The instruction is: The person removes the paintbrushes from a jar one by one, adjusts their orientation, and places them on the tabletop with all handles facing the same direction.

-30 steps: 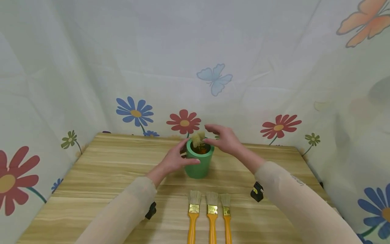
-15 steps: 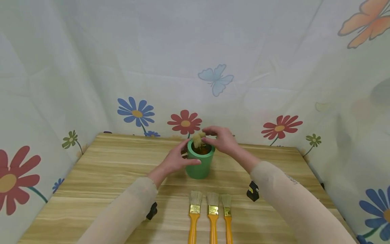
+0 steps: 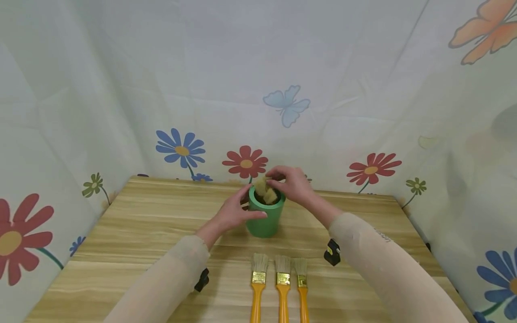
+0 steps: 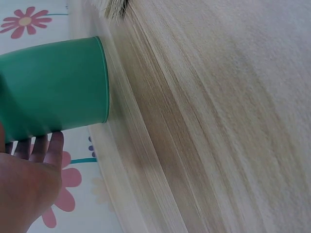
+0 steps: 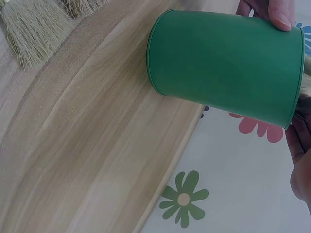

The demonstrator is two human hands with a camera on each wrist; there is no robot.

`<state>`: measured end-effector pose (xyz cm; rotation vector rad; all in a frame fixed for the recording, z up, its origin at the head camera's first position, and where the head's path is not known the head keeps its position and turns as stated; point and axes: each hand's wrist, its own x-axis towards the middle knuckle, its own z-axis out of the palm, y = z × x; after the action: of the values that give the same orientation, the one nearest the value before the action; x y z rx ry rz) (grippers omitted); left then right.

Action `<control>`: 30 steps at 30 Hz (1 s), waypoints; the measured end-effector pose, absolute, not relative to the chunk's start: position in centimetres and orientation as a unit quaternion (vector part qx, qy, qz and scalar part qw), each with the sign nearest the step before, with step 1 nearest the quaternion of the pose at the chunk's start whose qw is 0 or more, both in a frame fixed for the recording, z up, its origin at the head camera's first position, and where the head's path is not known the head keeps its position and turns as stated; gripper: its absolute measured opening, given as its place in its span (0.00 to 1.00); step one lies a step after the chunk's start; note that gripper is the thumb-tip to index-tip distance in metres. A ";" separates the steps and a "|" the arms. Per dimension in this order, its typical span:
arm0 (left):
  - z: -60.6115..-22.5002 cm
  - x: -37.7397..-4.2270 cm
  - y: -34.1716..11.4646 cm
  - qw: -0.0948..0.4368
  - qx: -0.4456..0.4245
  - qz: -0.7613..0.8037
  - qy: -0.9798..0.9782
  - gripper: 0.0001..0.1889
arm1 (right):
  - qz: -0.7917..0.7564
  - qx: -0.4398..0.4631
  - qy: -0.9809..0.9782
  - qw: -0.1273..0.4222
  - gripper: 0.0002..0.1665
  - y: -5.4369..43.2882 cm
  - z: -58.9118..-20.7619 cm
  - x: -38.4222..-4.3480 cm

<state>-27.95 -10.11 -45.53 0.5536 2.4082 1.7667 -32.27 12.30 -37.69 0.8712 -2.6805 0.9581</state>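
With the left hand (image 3: 232,213), grips a green pot (image 3: 264,222), thumb along the near wall, fingers round the side and partly lost behind it. With the right hand (image 3: 296,185), pinches pale bristles (image 3: 260,186) at the pot's mouth between thumb and forefinger; cannot make out the other fingers clearly. Just below, inside the rim, shows a 2nd clump (image 3: 269,196) of bristles; cannot tell how far down into the dark inside.

On the wooden table (image 3: 121,242), find the pot upright, beyond 3 brushes (image 3: 282,278) laid side by side, bristles toward the pot, orange handles cut off by the bottom edge of the head view. Under the 2 pale sleeves (image 3: 161,278), glimpse black devices (image 3: 332,252), each partly covered. Behind everything, see a flowered cloth (image 3: 226,58).

In the left wrist view, lose the pot's mouth past the left edge, and at the top catch only a scrap of bristles. In the right wrist view, see the right hand cropped at the right edge, partly behind the pot.
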 end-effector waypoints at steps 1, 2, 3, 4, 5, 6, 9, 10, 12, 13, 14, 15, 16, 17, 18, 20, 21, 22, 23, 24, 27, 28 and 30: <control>-45.5 -28.0 -10.1 0.052 0.182 0.580 0.792 0.50 | 0.320 0.293 -0.897 0.084 0.11 12.3 -37.7 -32.2; -45.6 -28.0 -10.1 0.051 0.182 0.580 0.792 0.50 | 0.321 0.294 -0.896 0.085 0.11 12.4 -37.7 -32.2; -45.6 -28.0 -10.1 0.052 0.183 0.580 0.792 0.50 | 0.322 0.292 -0.896 0.086 0.11 12.4 -37.7 -32.1; -45.6 -28.0 -10.1 0.052 0.185 0.581 0.791 0.49 | 0.325 0.290 -0.896 0.086 0.11 12.5 -37.7 -32.1; -45.6 -28.0 -10.0 0.052 0.185 0.581 0.791 0.49 | 0.329 0.286 -0.896 0.087 0.11 12.5 -37.7 -32.1; -45.6 -28.0 -10.0 0.053 0.185 0.581 0.790 0.49 | 0.332 0.282 -0.896 0.088 0.11 12.5 -37.7 -32.0; -45.6 -28.0 -10.0 0.054 0.182 0.581 0.791 0.50 | 0.345 0.264 -0.896 0.091 0.11 12.7 -37.5 -31.9; -45.6 -28.0 -10.0 0.055 0.181 0.581 0.792 0.50 | 0.350 0.260 -0.895 0.093 0.11 12.7 -37.5 -31.8; -45.7 -28.1 -10.1 0.056 0.178 0.581 0.792 0.51 | 0.360 0.253 -0.893 0.097 0.11 12.9 -37.2 -31.7; -45.8 -28.1 -10.1 0.056 0.177 0.581 0.792 0.51 | 0.367 0.249 -0.891 0.099 0.11 12.9 -37.1 -31.7; -45.9 -28.1 -10.1 0.057 0.176 0.581 0.792 0.51 | 0.372 0.247 -0.889 0.101 0.11 13.0 -37.0 -31.6; -45.9 -28.1 -10.1 0.057 0.177 0.582 0.792 0.51 | 0.378 0.245 -0.887 0.103 0.11 13.0 -36.8 -31.5; -46.0 -28.2 -10.1 0.058 0.176 0.582 0.792 0.51 | 0.384 0.244 -0.884 0.105 0.11 13.1 -36.6 -31.5; -46.0 -28.2 -10.1 0.058 0.176 0.582 0.792 0.51 | 0.391 0.242 -0.881 0.107 0.11 13.1 -36.4 -31.4; -46.1 -28.3 -10.1 0.058 0.176 0.582 0.792 0.50 | 0.398 0.240 -0.879 0.108 0.11 13.2 -36.2 -31.3; -46.1 -28.3 -10.1 0.057 0.175 0.582 0.792 0.50 | 0.409 0.236 -0.875 0.110 0.10 13.2 -35.9 -31.2; -46.0 -28.3 -10.1 0.057 0.175 0.583 0.792 0.50 | 0.416 0.234 -0.872 0.109 0.10 13.3 -35.6 -31.2; -46.1 -28.4 -10.1 0.057 0.174 0.582 0.792 0.50 | 0.422 0.233 -0.869 0.110 0.10 13.4 -35.5 -31.2; -46.0 -28.4 -10.1 0.057 0.173 0.582 0.793 0.50 | 0.428 0.231 -0.867 0.111 0.11 13.4 -35.3 -31.2; -46.0 -28.4 -10.1 0.057 0.172 0.581 0.793 0.51 | 0.432 0.229 -0.865 0.113 0.11 13.5 -35.0 -31.2; -46.0 -28.4 -10.1 0.058 0.172 0.579 0.795 0.51 | 0.442 0.225 -0.859 0.124 0.11 13.8 -34.3 -31.1; -45.9 -28.4 -10.1 0.058 0.171 0.579 0.795 0.51 | 0.445 0.223 -0.858 0.127 0.11 13.9 -34.1 -31.0; -45.8 -28.3 -10.1 0.058 0.172 0.578 0.796 0.51 | 0.450 0.216 -0.856 0.135 0.12 14.2 -33.6 -30.9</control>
<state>-28.31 -10.07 -45.81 0.5215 2.4108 1.7518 -30.90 14.24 -33.59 0.6268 -2.4806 1.3035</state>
